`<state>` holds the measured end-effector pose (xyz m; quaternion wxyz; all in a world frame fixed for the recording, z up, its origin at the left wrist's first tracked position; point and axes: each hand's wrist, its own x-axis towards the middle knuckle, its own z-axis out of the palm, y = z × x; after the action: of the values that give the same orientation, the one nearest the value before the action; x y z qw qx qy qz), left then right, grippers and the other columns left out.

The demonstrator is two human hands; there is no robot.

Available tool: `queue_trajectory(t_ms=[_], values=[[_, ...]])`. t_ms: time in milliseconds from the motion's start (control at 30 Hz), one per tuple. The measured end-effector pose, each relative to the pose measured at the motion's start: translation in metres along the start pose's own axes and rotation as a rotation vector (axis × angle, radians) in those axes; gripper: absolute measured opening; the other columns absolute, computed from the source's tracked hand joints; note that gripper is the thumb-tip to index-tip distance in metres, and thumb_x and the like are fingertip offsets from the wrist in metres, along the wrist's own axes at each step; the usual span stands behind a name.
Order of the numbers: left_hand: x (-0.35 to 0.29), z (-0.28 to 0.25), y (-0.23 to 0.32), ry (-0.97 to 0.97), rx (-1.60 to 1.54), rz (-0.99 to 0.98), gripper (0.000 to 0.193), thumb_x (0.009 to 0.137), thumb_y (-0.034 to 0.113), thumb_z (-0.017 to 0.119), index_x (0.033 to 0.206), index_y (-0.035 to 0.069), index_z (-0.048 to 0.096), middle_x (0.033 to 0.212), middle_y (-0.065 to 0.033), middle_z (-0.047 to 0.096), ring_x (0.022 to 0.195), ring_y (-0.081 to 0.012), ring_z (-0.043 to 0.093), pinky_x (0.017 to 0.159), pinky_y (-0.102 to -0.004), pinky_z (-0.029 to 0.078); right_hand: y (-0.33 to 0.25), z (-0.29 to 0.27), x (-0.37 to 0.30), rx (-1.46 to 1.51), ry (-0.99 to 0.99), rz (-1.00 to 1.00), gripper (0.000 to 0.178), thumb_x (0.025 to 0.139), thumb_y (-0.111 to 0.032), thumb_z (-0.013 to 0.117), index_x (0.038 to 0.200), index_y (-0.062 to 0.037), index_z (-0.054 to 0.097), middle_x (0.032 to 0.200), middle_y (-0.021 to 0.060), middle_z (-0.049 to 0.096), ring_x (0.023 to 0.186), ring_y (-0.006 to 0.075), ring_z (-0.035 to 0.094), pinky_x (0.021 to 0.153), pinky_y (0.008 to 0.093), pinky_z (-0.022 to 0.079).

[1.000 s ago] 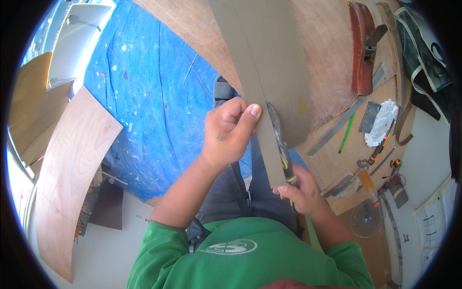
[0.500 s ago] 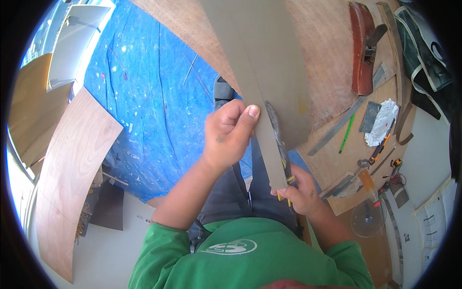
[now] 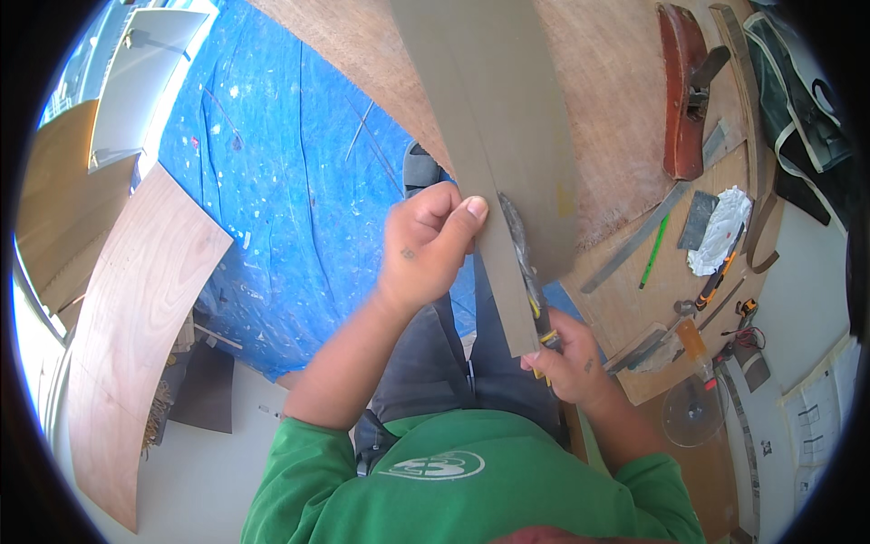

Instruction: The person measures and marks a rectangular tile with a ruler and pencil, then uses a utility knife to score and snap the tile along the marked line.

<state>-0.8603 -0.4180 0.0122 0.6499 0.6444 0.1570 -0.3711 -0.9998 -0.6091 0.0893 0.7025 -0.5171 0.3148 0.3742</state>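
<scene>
A long grey-brown sheet [image 3: 517, 118] lies over the bench and reaches toward me past its edge. A slit runs up it, with a narrow strip on the left side. My left hand [image 3: 432, 238] pinches that strip between thumb and curled fingers. Closed round the yellow-and-black handles of a pair of shears, my right hand [image 3: 566, 358] is at the near end of the sheet. The dark, smeared blades of the shears [image 3: 521, 245] lie along the slit, tip pointing away from me. Part of the handles is hidden in my fingers.
The plywood bench [image 3: 621, 118] carries a red-brown hand plane [image 3: 681, 91], a green pencil [image 3: 653, 252], a crumpled white wrapper [image 3: 720, 231] and a cutter knife [image 3: 716, 279]. At left, a blue tarp [image 3: 272, 172] covers the floor beside a leaning plywood panel [image 3: 136, 335].
The near end of the sheet has shifted slightly and the shears' handles sit a little further right. My left hand keeps its pinch, its wrist turned slightly.
</scene>
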Motion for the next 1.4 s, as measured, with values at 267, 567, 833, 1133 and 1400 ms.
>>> queue_trajectory(t_ms=[267,567,833,1133,1400], values=[[0.028,-0.009,0.022,0.019,0.162,0.023,0.032,0.107,0.026,0.060,0.087,0.002,0.066,0.067,-0.0014,0.060,0.061,-0.0069,0.055,0.055,-0.0262,0.042,0.000,-0.008,0.000,-0.075,0.019,0.026,0.034,0.095,-0.023,0.071,0.117,0.0030,0.065,0.096,0.0052,0.068,0.086,0.0103,0.061,0.077,0.0285,0.051],[0.026,-0.009,0.014,0.022,0.145,0.051,0.032,0.107,0.026,0.059,0.085,0.002,0.064,0.065,-0.0020,0.060,0.059,-0.0071,0.055,0.054,-0.0268,0.043,0.013,-0.005,0.002,-0.015,0.012,0.007,0.036,0.092,-0.024,0.070,0.115,0.0024,0.064,0.094,0.0043,0.066,0.084,0.0102,0.059,0.076,0.0281,0.050],[0.023,-0.010,0.013,0.022,0.141,0.020,0.032,0.107,0.026,0.059,0.084,0.003,0.064,0.064,-0.0021,0.060,0.059,-0.0070,0.054,0.053,-0.0267,0.043,0.009,-0.001,0.001,0.090,0.020,0.063,0.027,0.088,-0.009,0.067,0.113,0.0012,0.064,0.088,0.0027,0.064,0.076,0.0082,0.057,0.068,0.0252,0.048],[0.022,-0.009,0.016,0.015,0.102,0.018,0.032,0.106,0.026,0.059,0.084,0.003,0.063,0.064,-0.0021,0.060,0.059,-0.0068,0.054,0.053,-0.0259,0.042,0.001,-0.008,0.001,-0.036,0.009,-0.025,0.031,0.088,-0.008,0.068,0.117,0.0029,0.064,0.096,0.0047,0.065,0.087,0.0098,0.061,0.079,0.0275,0.051],[0.026,-0.010,0.012,0.003,0.128,0.022,0.032,0.107,0.026,0.059,0.084,0.004,0.063,0.064,-0.0011,0.060,0.057,-0.0065,0.053,0.052,-0.0257,0.041,0.001,-0.008,0.002,-0.046,0.027,-0.024,0.034,0.090,-0.024,0.067,0.113,0.0013,0.064,0.082,0.0046,0.065,0.073,0.0119,0.063,0.067,0.0285,0.053]])
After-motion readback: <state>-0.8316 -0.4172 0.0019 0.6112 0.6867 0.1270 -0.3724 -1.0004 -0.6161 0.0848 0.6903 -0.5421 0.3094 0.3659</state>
